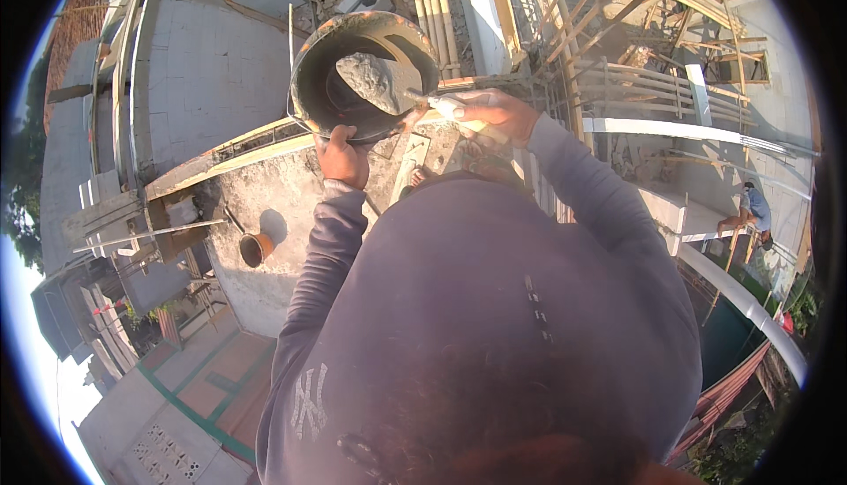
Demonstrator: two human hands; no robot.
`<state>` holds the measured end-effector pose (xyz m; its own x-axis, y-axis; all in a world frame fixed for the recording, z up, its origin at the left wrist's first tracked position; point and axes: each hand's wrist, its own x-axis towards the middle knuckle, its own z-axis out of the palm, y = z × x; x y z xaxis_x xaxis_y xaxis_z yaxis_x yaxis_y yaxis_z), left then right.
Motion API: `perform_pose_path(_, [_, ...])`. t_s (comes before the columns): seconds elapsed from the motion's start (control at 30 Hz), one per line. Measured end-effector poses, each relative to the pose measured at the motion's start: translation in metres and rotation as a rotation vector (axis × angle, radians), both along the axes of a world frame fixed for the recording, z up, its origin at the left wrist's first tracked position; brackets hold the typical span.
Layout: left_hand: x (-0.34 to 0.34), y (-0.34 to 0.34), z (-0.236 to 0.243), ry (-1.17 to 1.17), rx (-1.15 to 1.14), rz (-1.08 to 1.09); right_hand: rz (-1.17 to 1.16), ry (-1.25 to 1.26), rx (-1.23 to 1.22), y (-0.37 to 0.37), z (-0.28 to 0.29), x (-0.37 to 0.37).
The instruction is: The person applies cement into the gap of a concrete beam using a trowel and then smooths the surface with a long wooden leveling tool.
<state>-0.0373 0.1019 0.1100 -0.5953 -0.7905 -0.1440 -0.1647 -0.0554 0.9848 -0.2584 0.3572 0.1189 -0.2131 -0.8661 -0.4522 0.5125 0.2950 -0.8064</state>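
Observation:
A black bucket (304, 75), its rim smeared with dried mortar, is tilted so that its mouth faces me. My left hand (344, 158) grips the near edge of its rim. Inside lies a lump of wet grey mortar (375, 79). My right hand (501, 118) is closed round the handle of a trowel (430, 99), just right of the bucket. The metal shank reaches over the rim to the mortar; I cannot make out the blade's outline against the grey mass.
A small brown bucket (256, 249) sits on the rough concrete slab (282, 176) to the left. Timber (229, 157) runs along the wall edge past the black bucket. Bamboo poles (432, 8) lie beyond. Another person (754, 211) is at the far right, lower down.

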Motion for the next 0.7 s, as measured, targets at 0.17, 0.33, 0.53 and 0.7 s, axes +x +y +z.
perform_pose_path(0.17, [0.074, -0.005, -0.046, 0.192, 0.709, 0.367, -0.045, 1.146, 0.005, 0.085, -0.047, -0.027])
perform_pose_path(0.33, [0.139, 0.01, -0.06, 0.154, 0.728, 0.501, 0.289, 1.381, 0.635, 0.141, -0.137, -0.048])
perform_pose_path(0.53, [0.15, 0.033, -0.045, 0.081, 0.576, 0.634, 0.249, 1.349, 0.598, 0.117, -0.12, -0.038])
perform_pose_path(0.7, [0.096, 0.025, -0.02, 0.016, 0.176, 0.419, 0.06, 1.159, -0.016, 0.033, 0.005, -0.015])
